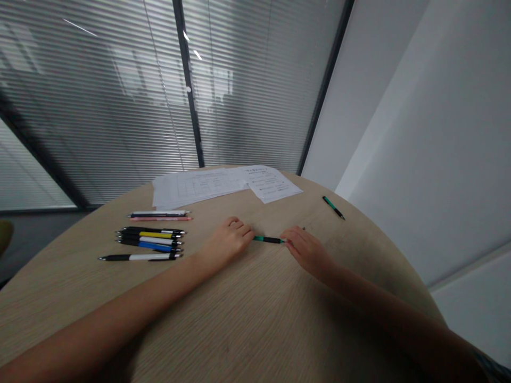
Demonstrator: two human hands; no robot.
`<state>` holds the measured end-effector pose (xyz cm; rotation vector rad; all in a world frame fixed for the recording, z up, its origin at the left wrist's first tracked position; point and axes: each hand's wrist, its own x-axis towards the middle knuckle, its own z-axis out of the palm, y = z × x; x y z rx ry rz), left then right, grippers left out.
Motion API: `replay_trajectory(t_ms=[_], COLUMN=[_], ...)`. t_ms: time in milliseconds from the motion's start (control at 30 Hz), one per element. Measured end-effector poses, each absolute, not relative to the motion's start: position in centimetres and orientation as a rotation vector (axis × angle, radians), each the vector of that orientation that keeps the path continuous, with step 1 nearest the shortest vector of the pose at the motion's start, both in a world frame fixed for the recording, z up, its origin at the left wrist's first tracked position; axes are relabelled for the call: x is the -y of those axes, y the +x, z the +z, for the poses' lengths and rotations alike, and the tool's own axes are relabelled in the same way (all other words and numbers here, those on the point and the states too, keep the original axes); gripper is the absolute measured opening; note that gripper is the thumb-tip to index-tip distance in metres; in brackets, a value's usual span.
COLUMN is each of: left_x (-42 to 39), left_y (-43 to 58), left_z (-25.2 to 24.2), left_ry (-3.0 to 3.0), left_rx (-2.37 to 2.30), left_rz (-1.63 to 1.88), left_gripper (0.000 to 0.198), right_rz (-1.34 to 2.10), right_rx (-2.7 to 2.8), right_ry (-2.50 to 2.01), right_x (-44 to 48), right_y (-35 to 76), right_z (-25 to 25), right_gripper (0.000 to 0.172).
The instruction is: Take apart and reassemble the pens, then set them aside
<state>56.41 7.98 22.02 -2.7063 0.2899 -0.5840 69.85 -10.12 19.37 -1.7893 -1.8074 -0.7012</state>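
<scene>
A green and black pen [271, 240] lies level between my two hands over the middle of the table. Wrapped round its green end is my left hand [232, 236], which hides that part of the pen. My right hand [305, 247] has its fingers closed at the tip end, just past the black grip. Whether a separate small part is in those fingers is too small to tell. A tiny dark piece [304, 229] shows right behind the right hand's knuckles.
Several black, yellow, white and blue pens [154, 248] lie in a row at left, with a pink pen [159, 218] and a silver pen [159, 214] behind. Printed sheets [207, 186] cover the far edge. Another green pen [334, 207] rests near the table's right rim [383, 239].
</scene>
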Motion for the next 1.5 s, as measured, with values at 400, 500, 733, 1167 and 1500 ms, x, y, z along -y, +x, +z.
replay_trajectory(t_ms=[400,500,733,1167,1500], left_x=[-7.9,-8.4,-8.2,-9.3,-10.3], left_y=[56.4,56.4,56.3,56.5,56.6], left_z=[22.0,21.9,22.1,21.7,20.5], left_ry=[-2.87,-2.93,-2.949,-2.9,-2.905], left_rx=[-0.257,-0.244,-0.26,-0.176,-0.132], left_rz=[-0.543,-0.538,-0.518,-0.563,-0.622], left_gripper=[0.016,0.016,0.017,0.015,0.016], right_rz=[-0.633,-0.64,-0.566,-0.531,-0.18], right_rx=[1.797,1.713,1.632,1.439,1.308], right_ry=[-1.755,-1.751,-1.837,-2.039,-2.217], right_x=[10.5,10.4,10.2,10.9,10.9], right_y=[70.1,70.5,71.0,75.4,77.7], right_z=[19.5,19.6,19.4,19.8,18.0], right_gripper=[0.023,0.024,0.024,0.022,0.014])
